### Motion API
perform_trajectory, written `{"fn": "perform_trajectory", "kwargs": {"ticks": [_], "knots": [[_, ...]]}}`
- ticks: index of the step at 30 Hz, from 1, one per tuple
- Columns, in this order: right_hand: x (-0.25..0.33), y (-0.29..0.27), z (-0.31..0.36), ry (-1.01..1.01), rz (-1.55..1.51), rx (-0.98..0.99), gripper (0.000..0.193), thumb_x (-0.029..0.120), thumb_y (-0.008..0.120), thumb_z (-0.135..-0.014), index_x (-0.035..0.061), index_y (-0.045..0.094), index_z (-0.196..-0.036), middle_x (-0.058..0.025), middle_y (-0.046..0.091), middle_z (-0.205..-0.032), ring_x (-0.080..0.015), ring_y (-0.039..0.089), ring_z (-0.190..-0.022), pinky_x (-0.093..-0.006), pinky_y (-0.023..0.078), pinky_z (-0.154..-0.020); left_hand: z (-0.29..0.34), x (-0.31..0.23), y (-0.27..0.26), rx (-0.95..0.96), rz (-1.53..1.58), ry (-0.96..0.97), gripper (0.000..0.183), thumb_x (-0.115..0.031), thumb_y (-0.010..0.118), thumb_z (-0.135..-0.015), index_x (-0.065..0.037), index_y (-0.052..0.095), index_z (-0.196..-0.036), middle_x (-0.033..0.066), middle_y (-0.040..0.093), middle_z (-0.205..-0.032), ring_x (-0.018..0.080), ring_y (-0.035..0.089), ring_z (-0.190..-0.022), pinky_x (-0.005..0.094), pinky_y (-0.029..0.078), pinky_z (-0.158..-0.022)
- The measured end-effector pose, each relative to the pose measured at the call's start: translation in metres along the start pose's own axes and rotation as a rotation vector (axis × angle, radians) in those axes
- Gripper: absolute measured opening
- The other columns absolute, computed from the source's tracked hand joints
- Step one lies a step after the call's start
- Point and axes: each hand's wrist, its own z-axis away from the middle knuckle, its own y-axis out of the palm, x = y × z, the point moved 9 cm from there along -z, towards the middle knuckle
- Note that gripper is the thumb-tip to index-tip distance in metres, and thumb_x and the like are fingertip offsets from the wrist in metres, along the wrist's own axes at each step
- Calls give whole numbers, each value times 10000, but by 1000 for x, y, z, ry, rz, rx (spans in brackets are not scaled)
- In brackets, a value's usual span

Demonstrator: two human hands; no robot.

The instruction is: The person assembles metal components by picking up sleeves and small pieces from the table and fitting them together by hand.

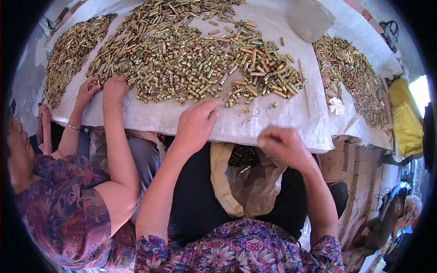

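A large heap of small brass-coloured metal sleeves [182,59] lies on a white woven sheet [291,116]. At the heap's near edge is my left hand [198,123], its fingers curled together by a few loose sleeves; whatever they hold is hidden. My right hand [284,145] hangs above the sheet's front edge, fingers bent and smeared by motion. Below it, between my legs, an open sack [223,182] with a clear plastic liner [250,195] holds several metal pieces [241,157] in its shadowed bottom.
At my left a co-worker's two hands [102,90] touch the same heap. Further sleeve heaps lie at far left [75,57] and right [350,82]. A thin stick [304,88], a beige bundle [311,20], crumpled white scrap [336,106] and yellow sack [405,118] are on the right.
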Motion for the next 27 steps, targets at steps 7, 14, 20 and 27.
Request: {"fn": "perform_trajectory", "kwargs": {"ticks": [7, 14, 20, 27], "knots": [[21, -31, -102, -374, 514, -420, 75, 72, 599, -829, 8, 633, -850, -131, 605, -784, -278, 620, -693, -401, 488, -625, -26, -13, 18, -75, -443, 111, 241, -119, 625, -816, -126, 646, -1056, 102, 612, -936, 337, 631, -807, 445, 502, -675], [24, -8, -145, -338, 987, -368, 68, 36, 567, -759, 37, 632, -779, -145, 597, -811, -351, 642, -773, -456, 506, -644, -34, -10, 22, -80, -468, 83, 161, -171, 647, -811, -110, 646, -960, 92, 619, -901, 325, 635, -784, 448, 505, -658], [38, -4, -141, -256, 970, -315, 69, 81, 585, -783, 42, 628, -820, -146, 591, -852, -343, 635, -840, -442, 509, -681, -28, -5, 11, -194, -466, 86, 131, -160, 637, -819, -77, 645, -920, 110, 627, -857, 319, 640, -781, 435, 505, -652], [35, -18, -77, -164, 373, -291, 122, 75, 667, -810, 17, 588, -882, -99, 611, -780, -201, 594, -673, -317, 478, -632, 3, 8, 3, -67, 630, -236, 106, -74, 585, -895, -20, 623, -978, 51, 639, -816, 95, 597, -708, 257, 482, -623]]}}
